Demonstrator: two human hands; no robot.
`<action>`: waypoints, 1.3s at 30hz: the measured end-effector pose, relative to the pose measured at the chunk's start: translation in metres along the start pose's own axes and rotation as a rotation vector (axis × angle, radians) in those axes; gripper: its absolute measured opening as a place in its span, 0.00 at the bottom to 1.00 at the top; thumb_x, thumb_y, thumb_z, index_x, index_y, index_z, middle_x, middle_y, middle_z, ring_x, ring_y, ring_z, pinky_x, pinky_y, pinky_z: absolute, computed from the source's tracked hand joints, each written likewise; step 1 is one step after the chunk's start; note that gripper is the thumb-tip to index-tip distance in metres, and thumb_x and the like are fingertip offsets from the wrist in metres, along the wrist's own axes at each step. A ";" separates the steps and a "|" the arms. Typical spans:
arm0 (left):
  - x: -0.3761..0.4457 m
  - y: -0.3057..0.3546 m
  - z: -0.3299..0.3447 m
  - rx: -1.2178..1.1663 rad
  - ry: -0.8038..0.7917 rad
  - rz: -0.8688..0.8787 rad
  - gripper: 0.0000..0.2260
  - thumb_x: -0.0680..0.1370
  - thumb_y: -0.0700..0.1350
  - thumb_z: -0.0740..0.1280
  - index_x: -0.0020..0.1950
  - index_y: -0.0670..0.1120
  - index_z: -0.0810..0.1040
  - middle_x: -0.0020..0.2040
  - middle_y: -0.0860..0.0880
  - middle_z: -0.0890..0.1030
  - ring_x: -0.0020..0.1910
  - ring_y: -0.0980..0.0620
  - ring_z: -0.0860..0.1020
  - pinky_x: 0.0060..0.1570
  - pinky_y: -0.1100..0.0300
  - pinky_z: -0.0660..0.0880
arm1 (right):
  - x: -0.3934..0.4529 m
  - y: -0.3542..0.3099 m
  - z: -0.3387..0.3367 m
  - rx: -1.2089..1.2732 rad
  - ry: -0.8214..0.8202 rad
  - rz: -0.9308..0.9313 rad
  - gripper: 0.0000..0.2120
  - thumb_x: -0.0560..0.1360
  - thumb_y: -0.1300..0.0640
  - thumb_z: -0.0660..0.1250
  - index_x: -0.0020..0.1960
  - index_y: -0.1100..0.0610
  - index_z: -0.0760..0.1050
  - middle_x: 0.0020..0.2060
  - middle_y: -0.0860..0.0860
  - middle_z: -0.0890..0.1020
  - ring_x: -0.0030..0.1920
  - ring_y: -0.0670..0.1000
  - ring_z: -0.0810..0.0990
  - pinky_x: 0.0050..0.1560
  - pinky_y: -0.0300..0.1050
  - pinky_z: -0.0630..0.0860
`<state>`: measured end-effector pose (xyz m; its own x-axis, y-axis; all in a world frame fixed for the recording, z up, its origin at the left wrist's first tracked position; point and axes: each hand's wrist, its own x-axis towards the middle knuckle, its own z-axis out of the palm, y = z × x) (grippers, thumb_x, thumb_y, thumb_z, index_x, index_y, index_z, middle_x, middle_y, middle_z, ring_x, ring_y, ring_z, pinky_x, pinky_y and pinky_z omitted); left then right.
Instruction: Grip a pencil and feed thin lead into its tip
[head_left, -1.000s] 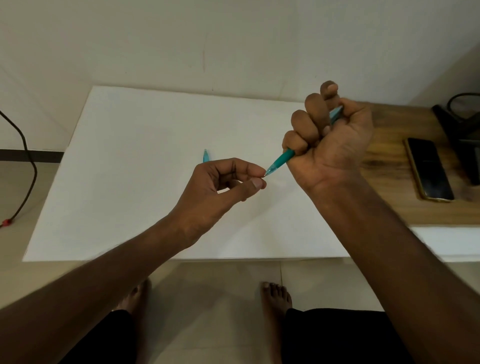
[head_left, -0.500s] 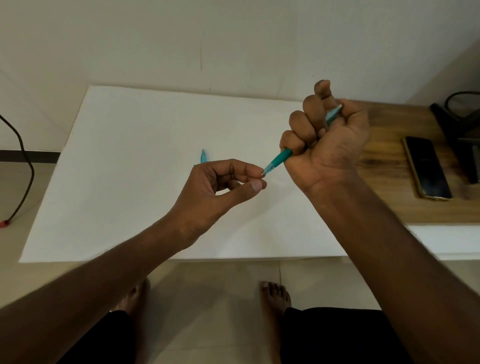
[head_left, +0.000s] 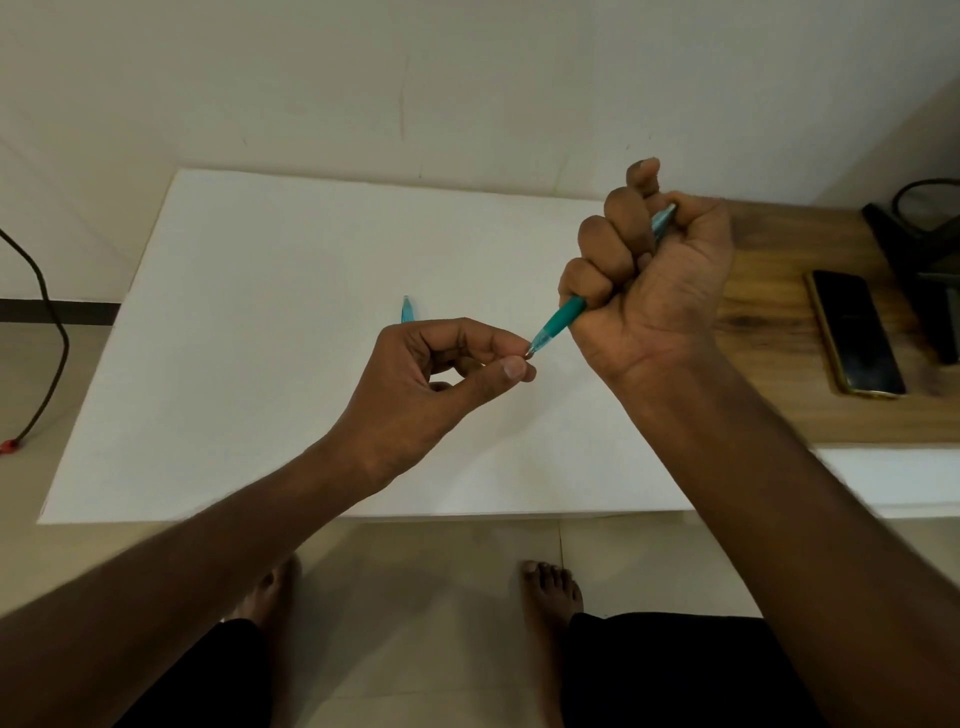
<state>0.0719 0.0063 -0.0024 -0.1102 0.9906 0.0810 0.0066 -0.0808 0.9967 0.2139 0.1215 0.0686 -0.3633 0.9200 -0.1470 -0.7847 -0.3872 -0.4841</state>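
Over the white table (head_left: 260, 364), our right hand (head_left: 654, 291) is wrapped tight around the teal pen (head_left: 563, 319). At its eight o'clock, our left hand (head_left: 431, 384) pinches the pen's tip. The tip could slip out if we pinch too softly.

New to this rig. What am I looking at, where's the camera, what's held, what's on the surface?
There is no machine here: a person works with two bare hands. The single picture comes from a wide-angle camera worn on the head, looking forward and down, so both forearms and the bare feet show. The right hand has its fingers curled round a teal pen, point aimed toward the left. The left hand pinches thumb and forefinger right at the pen's tip; whether a small part sits in that grip is too small to tell. On the white tabletop lies a small teal piece, partly hidden behind the left hand. A dark phone lies on the wooden surface to the right.
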 end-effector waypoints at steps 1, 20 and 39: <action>0.000 0.000 0.000 0.007 0.002 -0.001 0.04 0.78 0.48 0.76 0.51 0.54 0.87 0.48 0.51 0.89 0.50 0.40 0.86 0.57 0.38 0.82 | 0.000 0.000 0.000 -0.003 -0.002 0.005 0.18 0.85 0.54 0.46 0.48 0.55 0.72 0.21 0.46 0.64 0.22 0.44 0.54 0.20 0.32 0.57; 0.001 -0.003 0.001 0.036 0.012 0.000 0.02 0.78 0.51 0.76 0.50 0.56 0.88 0.47 0.52 0.89 0.49 0.41 0.85 0.56 0.42 0.82 | -0.004 0.002 0.003 -0.065 -0.016 -0.045 0.16 0.86 0.55 0.46 0.49 0.56 0.71 0.22 0.46 0.64 0.22 0.44 0.55 0.22 0.31 0.57; -0.002 0.000 0.009 -0.024 -0.005 -0.147 0.06 0.74 0.50 0.70 0.43 0.50 0.85 0.38 0.54 0.86 0.38 0.60 0.82 0.39 0.71 0.75 | -0.013 0.011 0.008 -0.192 -0.112 -0.098 0.15 0.87 0.56 0.44 0.50 0.56 0.68 0.26 0.49 0.58 0.24 0.47 0.53 0.26 0.33 0.56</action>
<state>0.0811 0.0055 -0.0026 -0.1028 0.9925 -0.0661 -0.0328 0.0630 0.9975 0.2061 0.1049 0.0718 -0.3517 0.9361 0.0000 -0.7127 -0.2678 -0.6483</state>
